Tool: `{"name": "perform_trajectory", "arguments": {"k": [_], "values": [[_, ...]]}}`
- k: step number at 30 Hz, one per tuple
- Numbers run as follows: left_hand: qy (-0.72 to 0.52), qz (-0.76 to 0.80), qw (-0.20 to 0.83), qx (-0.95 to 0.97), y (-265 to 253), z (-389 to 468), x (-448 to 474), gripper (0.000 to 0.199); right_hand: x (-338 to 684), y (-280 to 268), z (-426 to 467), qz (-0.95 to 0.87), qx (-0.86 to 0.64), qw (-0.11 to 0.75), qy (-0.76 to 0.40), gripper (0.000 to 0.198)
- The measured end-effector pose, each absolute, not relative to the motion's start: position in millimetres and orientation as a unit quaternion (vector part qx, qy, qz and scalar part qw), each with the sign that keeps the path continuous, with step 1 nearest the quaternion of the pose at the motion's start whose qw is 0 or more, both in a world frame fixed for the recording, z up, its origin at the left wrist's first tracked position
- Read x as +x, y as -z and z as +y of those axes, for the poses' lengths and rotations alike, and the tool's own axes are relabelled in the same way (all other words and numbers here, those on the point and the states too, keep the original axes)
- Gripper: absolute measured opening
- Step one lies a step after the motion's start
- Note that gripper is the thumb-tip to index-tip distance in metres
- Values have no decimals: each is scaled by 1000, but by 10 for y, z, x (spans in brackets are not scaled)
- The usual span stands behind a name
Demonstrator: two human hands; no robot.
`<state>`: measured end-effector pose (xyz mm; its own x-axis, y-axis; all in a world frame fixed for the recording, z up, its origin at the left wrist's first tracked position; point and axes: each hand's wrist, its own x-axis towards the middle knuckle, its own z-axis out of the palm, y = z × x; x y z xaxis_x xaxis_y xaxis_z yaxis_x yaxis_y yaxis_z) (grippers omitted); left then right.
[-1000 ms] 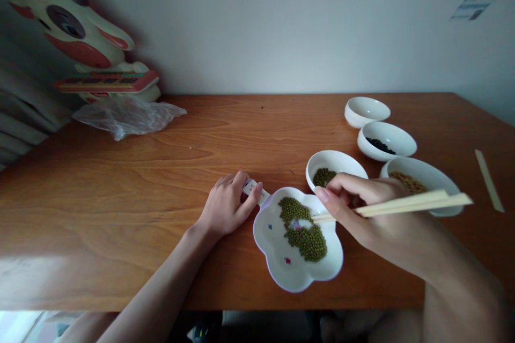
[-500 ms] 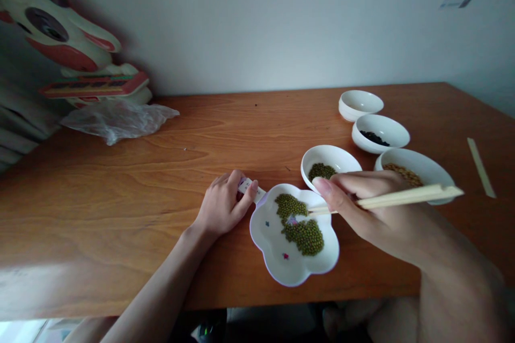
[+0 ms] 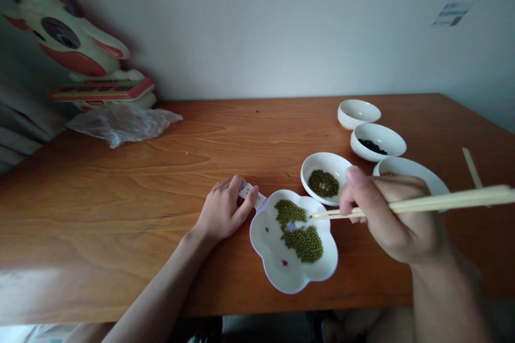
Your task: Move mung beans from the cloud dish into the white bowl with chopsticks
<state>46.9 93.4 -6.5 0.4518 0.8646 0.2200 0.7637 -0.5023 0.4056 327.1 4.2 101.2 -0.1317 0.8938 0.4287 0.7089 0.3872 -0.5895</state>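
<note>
Grasping chopsticks (image 3: 442, 201) over a flower-shaped dish (image 3: 271, 246) with my right fingers (image 3: 374, 204), I clasp its handle (image 3: 260, 201) with my left fingers (image 3: 244, 208).

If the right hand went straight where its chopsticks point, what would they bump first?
Probably the green beans in the flower-shaped dish, though the chopsticks might pass above them; height is hard to tell.

Tabletop (image 3: 209, 139) lies open beyond the left hand (image 3: 223, 209); bowls (image 3: 393, 142) seem to block beyond the right hand (image 3: 394, 229).
</note>
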Motion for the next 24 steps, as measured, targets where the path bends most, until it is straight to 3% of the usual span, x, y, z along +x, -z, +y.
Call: {"name": "perform_trajectory", "arguments": {"k": [6, 19, 24], "values": [[-197, 480, 128, 845, 73, 942, 465, 35, 3398, -1088, -17, -631, -590, 503, 21, 52], [-196, 483, 125, 844, 77, 934, 469, 36, 3445, -1138, -77, -656, -605, 443, -88, 58], [-198, 483, 125, 844, 60, 934, 479, 37, 3421, -1096, -92, -717, -549, 376, -208, 54]]}}
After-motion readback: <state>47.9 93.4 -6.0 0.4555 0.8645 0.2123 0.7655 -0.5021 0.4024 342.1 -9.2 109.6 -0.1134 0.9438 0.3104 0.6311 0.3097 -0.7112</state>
